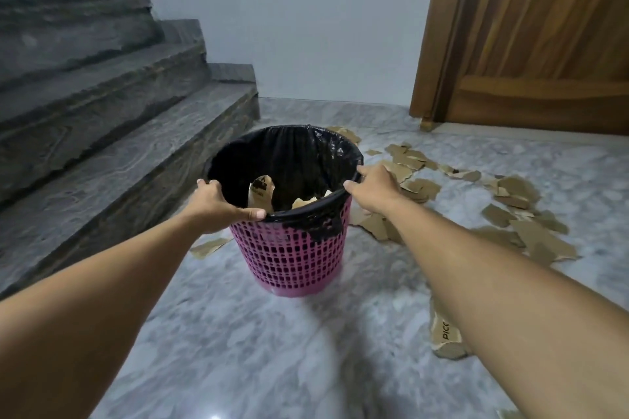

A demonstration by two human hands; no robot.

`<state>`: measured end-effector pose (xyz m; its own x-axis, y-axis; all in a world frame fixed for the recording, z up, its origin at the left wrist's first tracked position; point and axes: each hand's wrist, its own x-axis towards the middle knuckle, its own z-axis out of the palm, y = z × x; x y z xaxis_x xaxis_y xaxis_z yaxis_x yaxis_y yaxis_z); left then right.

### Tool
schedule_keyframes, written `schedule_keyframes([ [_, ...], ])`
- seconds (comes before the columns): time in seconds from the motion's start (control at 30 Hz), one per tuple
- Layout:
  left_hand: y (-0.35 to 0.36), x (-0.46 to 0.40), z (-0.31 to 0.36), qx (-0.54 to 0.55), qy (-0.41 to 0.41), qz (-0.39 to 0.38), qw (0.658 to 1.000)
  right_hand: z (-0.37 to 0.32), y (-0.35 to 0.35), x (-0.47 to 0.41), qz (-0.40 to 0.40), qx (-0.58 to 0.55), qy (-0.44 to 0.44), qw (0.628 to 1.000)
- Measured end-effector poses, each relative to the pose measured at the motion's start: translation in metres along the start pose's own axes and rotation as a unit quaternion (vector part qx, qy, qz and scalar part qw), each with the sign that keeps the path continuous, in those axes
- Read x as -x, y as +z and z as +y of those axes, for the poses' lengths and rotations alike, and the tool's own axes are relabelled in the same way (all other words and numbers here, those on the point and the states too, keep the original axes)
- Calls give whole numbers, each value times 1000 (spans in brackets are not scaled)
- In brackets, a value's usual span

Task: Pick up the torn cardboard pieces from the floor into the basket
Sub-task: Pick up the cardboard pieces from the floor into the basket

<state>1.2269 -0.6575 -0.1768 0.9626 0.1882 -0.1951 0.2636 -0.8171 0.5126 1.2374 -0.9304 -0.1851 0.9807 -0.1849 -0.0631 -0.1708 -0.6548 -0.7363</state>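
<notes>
We had both hands on the basket rim: left hand curled over the near-left edge, right hand gripping the right edge over the black liner, nothing else held. A few torn cardboard pieces were already inside, but the bulk lay scattered on the floor to the basket's right and behind it, so our right hand sat nearer, with one scrap by the left side. Grey marble floor, stone stairs on the left, wooden door at the far right.

Grey stone stairs, wooden door, pale wall
</notes>
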Motion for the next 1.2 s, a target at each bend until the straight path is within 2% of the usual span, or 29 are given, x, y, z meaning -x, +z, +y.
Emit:
schedule_keyframes([
  [0.2,22,11,33,-161,57,135,976,28,-39,20,-17,-14,34,999],
  [0.33,40,26,81,-242,110,179,947,79,-89,40,-39,2,90,995],
  [0.53,104,68,173,-283,298,162,897,179,-153,82,-66,2,207,976],
  [0.63,155,74,200,-251,352,69,899,221,-167,99,-73,20,252,965],
  [0.7,196,75,208,-248,339,-28,907,250,-168,108,-70,26,275,959],
  [0.8,257,78,208,-266,335,-155,890,289,-160,125,-83,21,311,946],
  [0.9,309,87,196,-277,317,-232,877,320,-142,146,-112,70,351,927],
  [1.0,357,91,181,-272,266,-261,887,351,-114,165,-129,140,398,898],
  [1.07,378,94,175,-242,206,-277,907,372,-90,179,-128,153,447,872],
  [1.13,396,97,173,-184,123,-279,935,386,-62,187,-102,141,477,862],
  [1.2,411,100,177,-135,39,-264,954,397,-39,190,-34,122,505,854],
])
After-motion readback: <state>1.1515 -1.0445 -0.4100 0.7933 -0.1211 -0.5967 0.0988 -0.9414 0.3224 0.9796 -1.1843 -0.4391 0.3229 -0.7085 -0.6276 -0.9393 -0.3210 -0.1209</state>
